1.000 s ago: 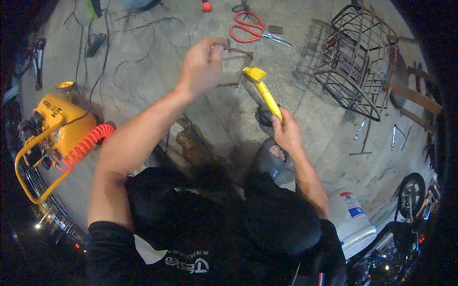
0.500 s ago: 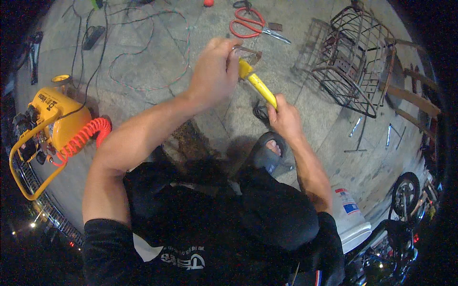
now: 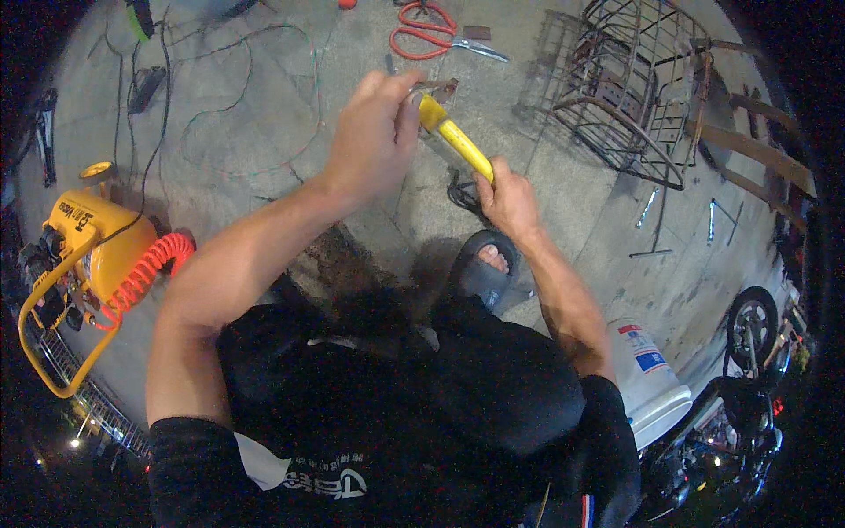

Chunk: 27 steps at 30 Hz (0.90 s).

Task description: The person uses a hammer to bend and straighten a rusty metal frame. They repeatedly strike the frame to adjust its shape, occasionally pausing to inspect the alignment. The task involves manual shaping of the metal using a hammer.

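My left hand (image 3: 374, 132) is closed around a small, partly rusty bent metal piece (image 3: 449, 86), most of it hidden by the fingers. In my right hand (image 3: 510, 202) is the grip of a yellow-handled tool (image 3: 465, 148), which slants up and left. Its wider yellow end, hammer-like in outline, lies right by the left fingers and the metal piece; whether they touch I cannot tell. Beyond the hands, red-handled scissors (image 3: 425, 35) rest on the concrete floor beside a small dark flat piece (image 3: 476, 33).
A yellow air compressor (image 3: 106, 255) with a coiled red hose (image 3: 150, 268) stands left. Cables (image 3: 167, 97) snake across the floor. A rusty wire basket (image 3: 616, 97) lies at right, near metal tools (image 3: 653, 231). A white bucket (image 3: 647, 387) and motorcycle (image 3: 748, 378) are lower right.
The whole view has shifted a little, so floor items sit further up and left. Both hands keep their holds, with the yellow tool's end still by the left fingers.
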Motion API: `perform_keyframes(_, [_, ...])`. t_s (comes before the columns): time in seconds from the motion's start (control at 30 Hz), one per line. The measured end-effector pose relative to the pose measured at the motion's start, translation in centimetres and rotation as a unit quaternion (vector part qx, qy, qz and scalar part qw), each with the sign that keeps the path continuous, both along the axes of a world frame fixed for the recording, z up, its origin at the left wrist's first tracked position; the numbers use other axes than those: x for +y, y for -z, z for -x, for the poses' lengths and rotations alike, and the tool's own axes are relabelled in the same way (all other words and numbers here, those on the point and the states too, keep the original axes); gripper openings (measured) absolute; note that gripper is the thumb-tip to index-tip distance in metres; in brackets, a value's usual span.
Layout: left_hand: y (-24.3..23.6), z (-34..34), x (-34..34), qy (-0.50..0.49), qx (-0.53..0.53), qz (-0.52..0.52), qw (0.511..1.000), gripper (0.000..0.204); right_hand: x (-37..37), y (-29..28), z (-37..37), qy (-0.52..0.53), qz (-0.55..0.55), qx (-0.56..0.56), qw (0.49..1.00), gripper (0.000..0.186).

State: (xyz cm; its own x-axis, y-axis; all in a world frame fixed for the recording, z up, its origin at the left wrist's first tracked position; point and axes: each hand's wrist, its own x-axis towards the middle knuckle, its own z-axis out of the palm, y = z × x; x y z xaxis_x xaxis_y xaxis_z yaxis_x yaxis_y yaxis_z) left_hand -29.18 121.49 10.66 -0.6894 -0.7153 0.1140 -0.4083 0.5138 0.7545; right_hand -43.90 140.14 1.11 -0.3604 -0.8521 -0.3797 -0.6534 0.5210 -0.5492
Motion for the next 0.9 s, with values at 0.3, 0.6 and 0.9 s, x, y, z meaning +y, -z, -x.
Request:
perform_keyframes(0.3, [0.5, -0.3, -0.1, 0.002, 0.021, 0.009, 1.000, 0.028, 0.1, 0.0, 0.3, -0.013, -0.020, -0.035, 0.999, 0.030])
perform_keyframes(0.6, [4.1, -5.4, -3.8, -0.241, 0.140, -0.400, 0.873, 0.026, 5.8, -0.1, -1.6, 0.117, 0.012, -0.054, 0.992, 0.024])
perform_keyframes(0.9, [7.9, -13.1, -4.0, -0.146, -0.271, -0.518, 0.798, 0.029, 6.1, 0.1, -3.1, 0.328, -0.031, -0.342, 0.880, 0.028])
